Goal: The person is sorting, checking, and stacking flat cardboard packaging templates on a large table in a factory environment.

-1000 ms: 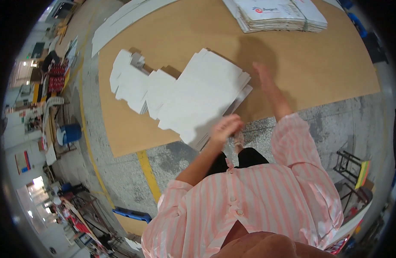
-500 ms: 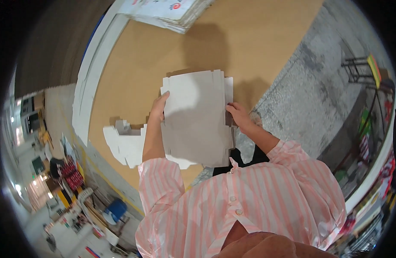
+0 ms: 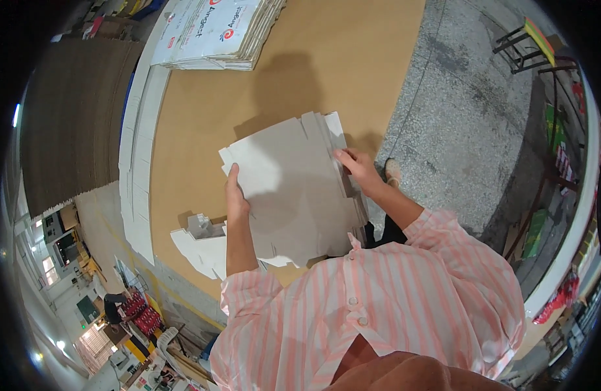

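Flat carton blanks [image 3: 294, 195] above brown table [image 3: 196, 130] — light, stiff, slippery stack. Left hand [image 3: 234, 194], right hand [image 3: 354, 164] closed on opposite edges — hold there.

Bare brown tabletop [image 3: 313, 65] lies open beyond the flat grey carton blanks [image 3: 294, 189] held up between the left hand [image 3: 235, 199] and right hand [image 3: 356, 166], hemmed by a printed carton stack [image 3: 212, 32] at the far edge and loose white blanks [image 3: 202, 247] lower left
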Tool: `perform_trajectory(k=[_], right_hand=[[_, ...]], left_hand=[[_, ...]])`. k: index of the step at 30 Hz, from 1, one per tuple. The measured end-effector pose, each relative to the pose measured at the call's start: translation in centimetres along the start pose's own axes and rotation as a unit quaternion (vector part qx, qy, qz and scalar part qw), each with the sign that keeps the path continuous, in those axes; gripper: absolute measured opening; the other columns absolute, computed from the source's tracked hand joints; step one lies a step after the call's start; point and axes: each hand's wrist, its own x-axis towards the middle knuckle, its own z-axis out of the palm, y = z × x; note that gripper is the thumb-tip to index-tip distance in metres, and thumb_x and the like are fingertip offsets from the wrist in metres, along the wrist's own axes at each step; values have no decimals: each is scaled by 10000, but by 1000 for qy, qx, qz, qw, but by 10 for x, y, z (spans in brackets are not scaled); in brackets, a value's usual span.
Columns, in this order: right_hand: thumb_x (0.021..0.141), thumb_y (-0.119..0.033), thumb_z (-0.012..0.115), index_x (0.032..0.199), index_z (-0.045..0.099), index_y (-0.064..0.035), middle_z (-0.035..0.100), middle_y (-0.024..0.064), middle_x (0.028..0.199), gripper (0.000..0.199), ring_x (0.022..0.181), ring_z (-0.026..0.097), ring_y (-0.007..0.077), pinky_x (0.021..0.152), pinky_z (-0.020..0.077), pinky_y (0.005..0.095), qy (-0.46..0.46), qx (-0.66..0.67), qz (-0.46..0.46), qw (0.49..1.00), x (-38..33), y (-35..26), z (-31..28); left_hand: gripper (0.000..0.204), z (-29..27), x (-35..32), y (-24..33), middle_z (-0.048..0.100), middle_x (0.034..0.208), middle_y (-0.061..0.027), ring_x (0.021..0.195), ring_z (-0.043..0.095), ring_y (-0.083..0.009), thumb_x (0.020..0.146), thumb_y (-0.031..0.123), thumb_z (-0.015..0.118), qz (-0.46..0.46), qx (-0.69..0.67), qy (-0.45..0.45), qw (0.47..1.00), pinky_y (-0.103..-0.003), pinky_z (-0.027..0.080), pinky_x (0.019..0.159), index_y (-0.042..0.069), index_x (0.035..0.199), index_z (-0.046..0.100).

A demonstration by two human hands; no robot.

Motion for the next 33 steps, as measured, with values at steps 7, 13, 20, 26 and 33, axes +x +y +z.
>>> perform_trajectory(k=[7,13,20,26,33], right_hand=[[798,-344,615,1188,453,12,490,104,1098,552,1021,470,174,865,380,301,11,67,-44,997,-13,17,12],[756,-396,646,1197,383,37,501,113,1039,672,958,491,195,808,420,314,-62,86,-50,993,-24,17,21],[805,-429,587,923,430,-10,498,81,782,463,745,443,143,669,407,303,8,-63,-81,995,-58,16,49],[798,-470,585,885,392,-25,425,72,736,493,721,402,144,652,396,300,-97,-88,-157,979,-61,-37,48],[800,-442,588,1017,421,-19,486,84,878,504,833,452,154,739,391,290,-235,42,-272,932,-32,-121,-11]], left_hand=[[554,-22,-14,-10,520,1133,-163,1065,491,-247,779,302,636,25,-23,-15,999,-381,372,935,-64,1154,455],[603,-44,-22,-13,453,1211,-170,1128,433,-254,791,315,630,56,-31,-42,997,-374,302,996,-70,1196,404],[614,-69,-34,-25,460,1218,-162,1123,447,-249,865,358,538,30,-39,65,997,-368,358,954,-56,1270,335],[574,-58,-112,23,487,1169,-180,1037,508,-245,847,294,576,182,-36,148,971,-363,407,899,-69,1237,365],[505,23,-168,62,537,1043,-153,920,567,-264,852,334,545,358,-43,241,901,-386,488,783,-50,1149,409]])
